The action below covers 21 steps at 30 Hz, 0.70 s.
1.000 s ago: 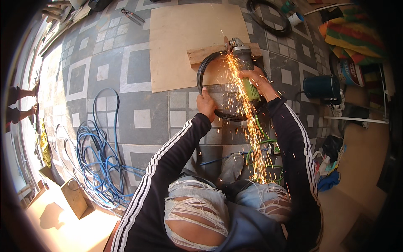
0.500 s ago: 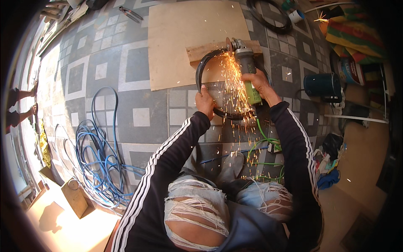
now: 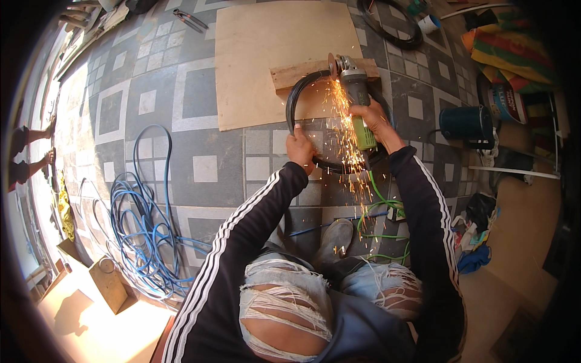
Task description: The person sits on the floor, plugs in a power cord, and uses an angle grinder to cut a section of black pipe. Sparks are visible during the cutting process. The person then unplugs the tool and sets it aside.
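My right hand [image 3: 376,123] is wrapped round the body of a green and grey angle grinder [image 3: 365,134]. Its disc [image 3: 332,64] meets the top of a coil of black wire [image 3: 293,101], and orange sparks [image 3: 345,130] stream down toward my shoes. My left hand [image 3: 300,147] grips the coil on its left side, thumb laid along the strands. Beneath the coil's upper part lies a wooden block [image 3: 290,75], which rests on a tan board [image 3: 245,91]. The far right side of the coil is partly hidden by the grinder and my right hand.
A green power cord [image 3: 376,186] runs from the grinder past my shoe [image 3: 336,237]. Tangled blue cable [image 3: 142,236] covers the floor at left. Pincers [image 3: 190,20] and another black coil [image 3: 411,42] lie farther off. A dark green machine [image 3: 465,123] stands right. Another person's feet [image 3: 48,142] show far left.
The spray of sparks has become narrower and thinner. My left hand and the coil have shifted slightly to the right in the picture, while the grinder stays almost in place.
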Each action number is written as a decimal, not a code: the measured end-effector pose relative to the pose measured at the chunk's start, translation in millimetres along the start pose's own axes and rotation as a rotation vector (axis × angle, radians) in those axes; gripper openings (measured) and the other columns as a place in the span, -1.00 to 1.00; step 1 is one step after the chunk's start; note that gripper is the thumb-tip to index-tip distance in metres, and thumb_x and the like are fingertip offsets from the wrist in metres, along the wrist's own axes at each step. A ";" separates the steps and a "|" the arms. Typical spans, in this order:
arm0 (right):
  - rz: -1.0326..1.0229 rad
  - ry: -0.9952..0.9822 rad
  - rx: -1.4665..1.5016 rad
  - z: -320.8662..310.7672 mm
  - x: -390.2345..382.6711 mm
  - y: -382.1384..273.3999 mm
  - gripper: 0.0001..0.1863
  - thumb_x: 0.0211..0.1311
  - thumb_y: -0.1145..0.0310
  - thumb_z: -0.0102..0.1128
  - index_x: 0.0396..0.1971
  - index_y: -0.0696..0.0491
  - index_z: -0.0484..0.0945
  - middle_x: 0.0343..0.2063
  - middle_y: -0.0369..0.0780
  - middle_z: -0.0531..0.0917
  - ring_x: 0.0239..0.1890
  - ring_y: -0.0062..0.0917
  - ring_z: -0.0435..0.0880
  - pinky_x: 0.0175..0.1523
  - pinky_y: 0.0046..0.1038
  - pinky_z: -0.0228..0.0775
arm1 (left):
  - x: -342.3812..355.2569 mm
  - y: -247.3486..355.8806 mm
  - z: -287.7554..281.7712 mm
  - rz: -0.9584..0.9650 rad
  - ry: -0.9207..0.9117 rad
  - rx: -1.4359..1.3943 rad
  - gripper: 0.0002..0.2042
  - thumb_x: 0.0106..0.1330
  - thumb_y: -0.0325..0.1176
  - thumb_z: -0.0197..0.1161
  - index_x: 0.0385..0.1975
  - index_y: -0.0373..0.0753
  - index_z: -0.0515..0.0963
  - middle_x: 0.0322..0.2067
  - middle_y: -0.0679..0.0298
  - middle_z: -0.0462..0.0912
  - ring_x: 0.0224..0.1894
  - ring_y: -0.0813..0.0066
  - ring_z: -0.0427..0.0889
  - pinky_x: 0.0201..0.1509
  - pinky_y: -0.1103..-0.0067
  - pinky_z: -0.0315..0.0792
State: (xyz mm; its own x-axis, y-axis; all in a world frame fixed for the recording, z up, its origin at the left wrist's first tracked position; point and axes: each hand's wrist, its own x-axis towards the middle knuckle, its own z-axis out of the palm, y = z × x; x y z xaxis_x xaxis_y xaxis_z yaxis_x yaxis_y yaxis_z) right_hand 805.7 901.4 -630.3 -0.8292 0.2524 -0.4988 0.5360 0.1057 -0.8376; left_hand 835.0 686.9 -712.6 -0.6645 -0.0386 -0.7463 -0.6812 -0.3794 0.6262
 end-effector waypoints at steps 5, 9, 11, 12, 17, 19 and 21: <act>0.058 -0.026 -0.040 -2.3 9.1 -6.3 -0.54 -0.11 0.32 0.48 -0.14 0.06 0.55 -0.34 -0.26 0.60 -0.32 -0.52 0.58 -0.20 -0.42 0.43 | 3.7 -1.2 -2.4 0.007 -0.054 0.012 -0.55 0.60 0.13 0.02 -0.29 -0.19 0.32 -0.58 0.32 0.35 -0.65 0.48 0.34 -0.63 0.47 0.27; 0.046 -0.026 0.093 -7.3 5.2 -4.9 -0.57 -0.09 0.30 0.50 -0.19 0.08 0.55 -0.34 -0.27 0.60 -0.32 -0.53 0.58 -0.21 -0.43 0.41 | 7.7 -3.1 -4.7 -0.006 -0.016 0.043 -0.55 0.61 0.13 0.01 -0.28 -0.19 0.32 -0.58 0.33 0.34 -0.65 0.48 0.34 -0.62 0.46 0.29; 0.031 -0.030 0.120 -9.5 2.8 -3.8 -0.58 -0.07 0.29 0.50 -0.21 0.08 0.56 -0.34 -0.27 0.60 -0.31 -0.53 0.58 -0.21 -0.42 0.41 | 8.3 -3.3 -4.7 -0.016 -0.012 0.047 -0.56 0.61 0.12 0.00 -0.27 -0.19 0.31 -0.58 0.33 0.34 -0.65 0.48 0.34 -0.62 0.46 0.29; 0.008 -0.025 0.124 -10.2 1.9 -3.3 -0.59 -0.06 0.31 0.50 -0.20 0.07 0.54 -0.36 -0.27 0.60 -0.37 -0.54 0.59 -0.27 -0.43 0.44 | 8.1 -3.1 -4.5 -0.022 -0.021 0.041 -0.56 0.62 0.12 0.00 -0.27 -0.19 0.31 -0.59 0.33 0.33 -0.65 0.48 0.33 -0.62 0.46 0.29; 0.004 -0.031 0.103 -10.4 -2.0 -1.2 -0.58 -0.02 0.34 0.49 -0.16 0.05 0.50 -0.40 -0.26 0.59 -0.47 -0.54 0.62 -0.38 -0.43 0.51 | 3.0 -3.2 -2.6 -0.001 -0.027 0.039 -0.57 0.62 0.11 0.00 -0.27 -0.18 0.30 -0.61 0.34 0.32 -0.67 0.47 0.32 -0.62 0.46 0.29; -0.008 -0.034 0.096 -9.5 -3.3 -0.4 -0.56 -0.02 0.33 0.49 -0.13 0.04 0.51 -0.41 -0.26 0.58 -0.47 -0.54 0.62 -0.38 -0.43 0.51 | 0.4 -3.9 -0.9 0.000 -0.020 0.043 -0.57 0.62 0.10 0.00 -0.28 -0.18 0.30 -0.62 0.35 0.31 -0.67 0.48 0.32 -0.62 0.46 0.29; -0.020 -0.036 0.088 -8.8 -4.3 0.5 -0.54 -0.03 0.33 0.49 -0.11 0.04 0.51 -0.41 -0.26 0.58 -0.48 -0.53 0.62 -0.38 -0.43 0.52 | -1.7 -4.4 1.2 0.010 -0.019 0.023 -0.58 0.63 0.09 -0.01 -0.28 -0.19 0.30 -0.62 0.34 0.33 -0.67 0.48 0.33 -0.62 0.46 0.29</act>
State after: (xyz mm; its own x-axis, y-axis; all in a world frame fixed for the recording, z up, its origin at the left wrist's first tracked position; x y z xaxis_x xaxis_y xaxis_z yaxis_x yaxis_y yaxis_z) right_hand 811.0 908.8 -626.6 -0.8456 0.2163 -0.4881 0.5045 0.0246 -0.8631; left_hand 838.8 689.8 -713.9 -0.6770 -0.0242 -0.7356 -0.6813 -0.3574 0.6388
